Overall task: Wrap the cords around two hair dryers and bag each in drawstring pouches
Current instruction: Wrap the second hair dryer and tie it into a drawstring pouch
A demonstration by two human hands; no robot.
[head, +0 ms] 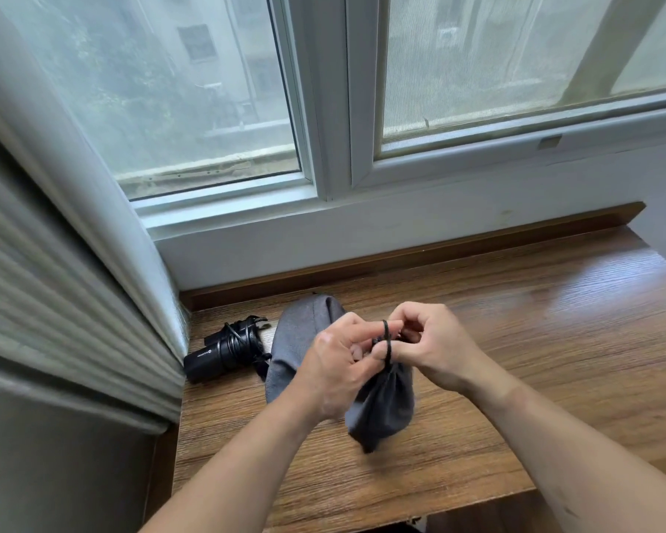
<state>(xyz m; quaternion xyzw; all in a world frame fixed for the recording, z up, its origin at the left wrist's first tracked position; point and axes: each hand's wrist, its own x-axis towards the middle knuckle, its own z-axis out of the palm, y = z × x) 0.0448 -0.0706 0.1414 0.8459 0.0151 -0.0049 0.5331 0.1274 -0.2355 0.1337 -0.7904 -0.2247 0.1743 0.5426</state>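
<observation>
A dark grey drawstring pouch (385,409) stands bulging on the wooden ledge (516,340), its mouth gathered tight. My left hand (339,371) and my right hand (431,348) meet just above it, both pinching the black drawstring (387,342), which loops over my fingers. What the pouch holds is hidden. Behind my left hand lies a second grey pouch (300,340), flat and limp. A black hair dryer (224,352) with its cord wound around the body rests to the left of it, near the curtain.
A pleated curtain (54,302) hangs along the left side, right beside the hair dryer. The window frame (323,148) and white sill wall close off the back. The ledge's front edge runs just below my forearms.
</observation>
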